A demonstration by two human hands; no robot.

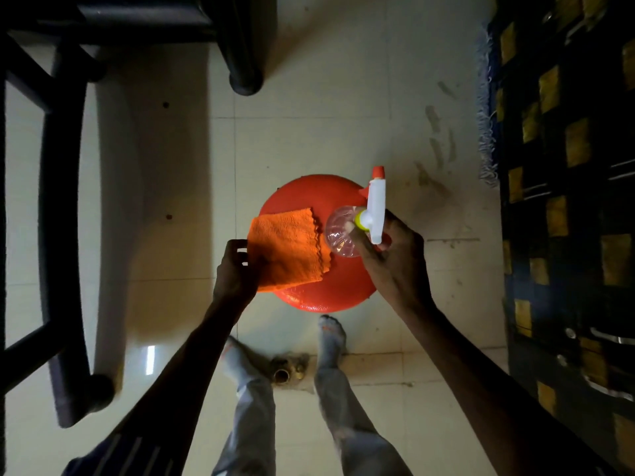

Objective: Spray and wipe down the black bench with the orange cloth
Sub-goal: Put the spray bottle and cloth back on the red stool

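1. Nearest the camera: two legs in pale trousers, bare feet (pixel 330 329) planted on the cream tiled floor (pixel 412 424), with a small brass-coloured floor fitting (pixel 281 372) between them.
2. Striped dark sleeve (pixel 134 451) at the lower left edge, forearm reaching up and forward from it.
3. Left hand (pixel 235 269) pinching the near-left edge of the orange cloth (pixel 288 249), fingers curled around its border.
4. Cloth folded, lying on the left half of the round red stool (pixel 343 280), its scalloped edge just beside the bottle.
5. Right hand (pixel 391 255) wrapped around the neck of the spray bottle (pixel 340 231), just below its white trigger head (pixel 376 207).
6. Bottle clear-bodied, standing upright on the stool, red nozzle tip pointing away from the person.
7. Farther left: black bench (pixel 62 207) running along the left side and across the top of the view, well apart from both hands, its legs standing on the tiles.
8. Far right: dark blue and yellow checked fabric (pixel 567 166) with a fringed edge.
9. Smudges on the tiles between stool and fabric.
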